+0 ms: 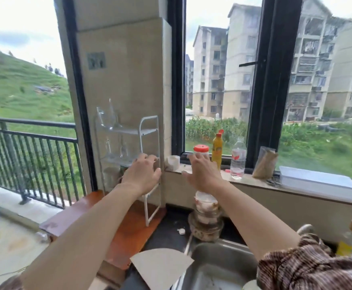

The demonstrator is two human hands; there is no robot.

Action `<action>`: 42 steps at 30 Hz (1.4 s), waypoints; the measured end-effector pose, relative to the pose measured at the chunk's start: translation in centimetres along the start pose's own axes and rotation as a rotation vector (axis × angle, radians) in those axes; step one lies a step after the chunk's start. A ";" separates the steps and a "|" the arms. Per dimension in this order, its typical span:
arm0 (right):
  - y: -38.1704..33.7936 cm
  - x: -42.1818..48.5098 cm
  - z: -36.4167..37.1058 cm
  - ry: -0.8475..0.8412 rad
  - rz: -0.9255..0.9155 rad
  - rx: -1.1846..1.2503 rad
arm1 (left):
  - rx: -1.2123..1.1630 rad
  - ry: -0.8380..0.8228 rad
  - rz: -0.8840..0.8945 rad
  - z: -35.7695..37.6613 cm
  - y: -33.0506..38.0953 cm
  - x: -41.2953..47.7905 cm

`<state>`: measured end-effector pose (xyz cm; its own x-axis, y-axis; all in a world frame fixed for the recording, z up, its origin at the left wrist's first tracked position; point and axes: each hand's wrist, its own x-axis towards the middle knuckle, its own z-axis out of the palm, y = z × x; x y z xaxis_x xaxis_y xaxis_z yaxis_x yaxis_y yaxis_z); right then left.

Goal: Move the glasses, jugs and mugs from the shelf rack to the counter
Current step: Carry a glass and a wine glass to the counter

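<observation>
Nearest the lens, lower right: striped sleeve (309, 266) over steel sink (219, 266). Centre frame: white shelf rack (150, 130) against the tiled pillar, clear glass jug (106, 118) on top tier, upturned glasses (123, 149) on middle tier, blurred jar-like vessels below. Left hand (142, 174) at the rack's middle tier, fingers curled round something clear, contents indistinct. Right hand (202, 172) spread wide, holding nothing, before red-lidded jar (201, 150) on the sill. Stacked lidded bowls (206, 214) on dark counter (166, 233).
</observation>
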<state>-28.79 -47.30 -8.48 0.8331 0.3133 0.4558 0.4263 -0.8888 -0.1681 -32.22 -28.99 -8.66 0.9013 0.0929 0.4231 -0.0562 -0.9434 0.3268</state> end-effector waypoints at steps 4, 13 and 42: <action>-2.1 6.0 1.8 0.014 -0.051 0.042 | -0.042 0.059 -0.096 -1.0 -4.5 4.7; -8.5 19.5 6.1 0.072 -0.130 0.079 | -0.083 0.230 -0.152 -3.2 -15.7 15.2; -22.2 55.3 16.3 0.054 0.314 0.888 | -0.978 -0.181 -0.070 -5.8 -35.3 41.5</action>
<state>13.54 -4.80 6.18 0.9475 0.0672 0.3126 0.3161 -0.3432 -0.8845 4.67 10.02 2.22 0.9635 0.0113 0.2674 -0.2559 -0.2533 0.9329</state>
